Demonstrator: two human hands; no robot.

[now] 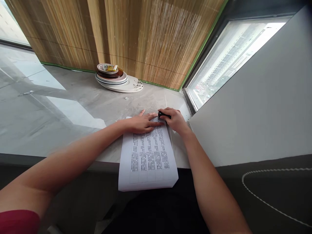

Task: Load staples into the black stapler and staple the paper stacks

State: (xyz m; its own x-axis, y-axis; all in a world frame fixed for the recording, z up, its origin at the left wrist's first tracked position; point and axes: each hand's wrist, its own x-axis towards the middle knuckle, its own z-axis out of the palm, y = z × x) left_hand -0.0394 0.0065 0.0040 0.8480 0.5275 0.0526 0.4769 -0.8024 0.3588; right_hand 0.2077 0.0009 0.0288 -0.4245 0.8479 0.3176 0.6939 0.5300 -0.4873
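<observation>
1. The left hand (146, 123) is lying palm down across the far part of the printed paper (148, 180), its fingers spreading and its grip open, holding nothing.
2. The right hand (175, 121) is closing its fingers around a black round-ended tool (163, 114) at the paper's far right corner; the tool's exact kind is hard to tell, as the fingers are covering part of it.
3. The paper is resting on the grey marble-patterned ledge (80, 130), its near end extending past the ledge's front edge and showing columns of dense text.
4. Beyond the left hand, a stack of plates (114, 83) is sitting on the ledge, with a small yellow packet (112, 68) lying on the top plate.
5. A green-edged slatted blind (122, 35) is hanging behind the plates.
6. A window (231, 58) is showing at the right, and a pale twisted cord (258, 199) is curving at the lower right.
</observation>
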